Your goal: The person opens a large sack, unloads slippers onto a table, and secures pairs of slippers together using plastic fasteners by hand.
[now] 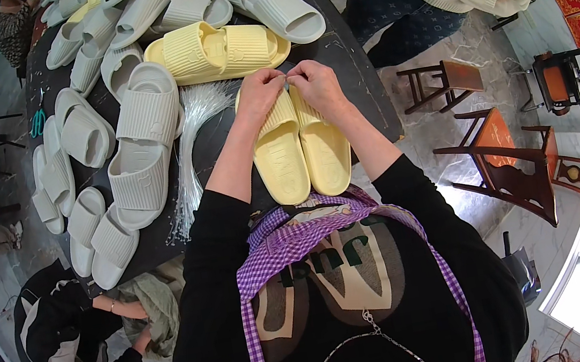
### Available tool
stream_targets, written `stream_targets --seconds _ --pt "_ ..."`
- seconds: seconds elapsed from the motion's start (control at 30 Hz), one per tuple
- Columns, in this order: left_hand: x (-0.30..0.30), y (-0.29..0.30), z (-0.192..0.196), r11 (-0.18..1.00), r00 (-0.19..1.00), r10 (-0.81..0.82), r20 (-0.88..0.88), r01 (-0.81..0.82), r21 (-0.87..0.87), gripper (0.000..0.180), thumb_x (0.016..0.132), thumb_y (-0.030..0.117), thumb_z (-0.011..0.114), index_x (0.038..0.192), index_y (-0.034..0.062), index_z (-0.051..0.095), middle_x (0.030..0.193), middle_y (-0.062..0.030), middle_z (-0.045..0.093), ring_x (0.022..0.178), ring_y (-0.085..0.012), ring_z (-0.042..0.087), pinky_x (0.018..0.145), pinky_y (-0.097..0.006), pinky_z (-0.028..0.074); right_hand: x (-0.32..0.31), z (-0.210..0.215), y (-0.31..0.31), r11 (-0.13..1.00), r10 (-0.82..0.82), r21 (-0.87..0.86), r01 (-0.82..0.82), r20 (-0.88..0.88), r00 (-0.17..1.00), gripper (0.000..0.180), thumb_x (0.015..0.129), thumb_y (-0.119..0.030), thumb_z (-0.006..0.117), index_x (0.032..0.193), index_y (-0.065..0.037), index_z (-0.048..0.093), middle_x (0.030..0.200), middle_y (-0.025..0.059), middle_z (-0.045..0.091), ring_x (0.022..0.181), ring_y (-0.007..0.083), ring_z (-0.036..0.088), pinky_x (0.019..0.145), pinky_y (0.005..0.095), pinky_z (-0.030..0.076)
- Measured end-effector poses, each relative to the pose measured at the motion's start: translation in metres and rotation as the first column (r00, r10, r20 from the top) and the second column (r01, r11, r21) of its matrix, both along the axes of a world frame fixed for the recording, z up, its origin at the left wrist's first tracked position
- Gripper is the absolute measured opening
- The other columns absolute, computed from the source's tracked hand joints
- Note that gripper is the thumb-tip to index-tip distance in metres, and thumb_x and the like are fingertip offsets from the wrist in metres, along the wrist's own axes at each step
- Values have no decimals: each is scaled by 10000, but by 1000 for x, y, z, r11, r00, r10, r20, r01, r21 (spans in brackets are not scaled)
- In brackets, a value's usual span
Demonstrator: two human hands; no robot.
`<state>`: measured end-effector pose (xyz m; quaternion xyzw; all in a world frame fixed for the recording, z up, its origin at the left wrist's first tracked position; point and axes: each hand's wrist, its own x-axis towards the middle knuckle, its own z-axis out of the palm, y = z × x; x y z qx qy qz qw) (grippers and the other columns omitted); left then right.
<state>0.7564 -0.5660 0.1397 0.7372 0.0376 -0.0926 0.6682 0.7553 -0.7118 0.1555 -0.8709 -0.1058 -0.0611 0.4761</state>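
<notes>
Pinching at the toe end of a pair of pale yellow slippers [300,150], I have my left hand [259,94] and right hand [318,84] drawn together until the fingertips nearly meet over the ribbed straps. The fingers of both hands are curled tight on something small there; whether it is the strap edge or a thin tie I cannot tell. The two slippers lie side by side, touching, soles smooth and heels toward my apron, on the dark surface [357,78] right in front of me. Just beyond my hands lies another yellow pair [218,51], set crosswise. A bundle of clear plastic strands [191,140] lies to the left, beside rows of grey slippers [138,141] covering the left and far parts of the surface.
</notes>
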Motion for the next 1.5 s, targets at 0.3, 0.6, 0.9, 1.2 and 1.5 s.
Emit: stream_targets --seconds 0.3,0.6,0.9,1.2,1.5 --pt "0 2 -5 999 999 13 -50 -15 -43 120 774 93 601 839 -1 633 699 -6 593 617 -71 514 567 -216 416 2 -5 1 999 30 16 -30 -5 1000 97 733 -71 629 788 1 598 774 149 617 709 286 600 645 351 476" --pt "-1 2 -7 996 998 33 -48 -37 -86 99 773 58 609 844 -9 627 707 -15 599 611 -74 522 559 -207 419 7 -7 -2 982 125 156 -106 -117 985 155 772 5 613 893 -14 518 752 16 563 682 67 524 623 210 449" --pt "-3 8 -8 965 986 -50 -161 6 -264 75 765 48 616 823 1 628 699 -21 599 606 -87 541 549 -209 431 8 -9 -4 957 215 232 -172 -177 960 170 769 29 599 894 -21 497 761 1 541 692 55 507 630 197 439" --pt "-1 13 0 969 981 -53 -187 5 -245 67 756 55 618 801 7 632 674 -23 601 593 -101 541 562 -228 443 16 -13 1 920 268 342 -190 -196 943 167 764 27 602 898 -18 513 772 14 556 711 66 526 643 204 444" --pt "-87 44 4 853 772 130 622 -407 326 461 721 171 661 1129 23 506 1109 -190 487 1053 -368 443 939 -430 340 -13 8 -67 981 76 -171 -92 -94 993 308 775 -134 620 1050 -4 571 853 99 589 771 173 553 726 275 453"
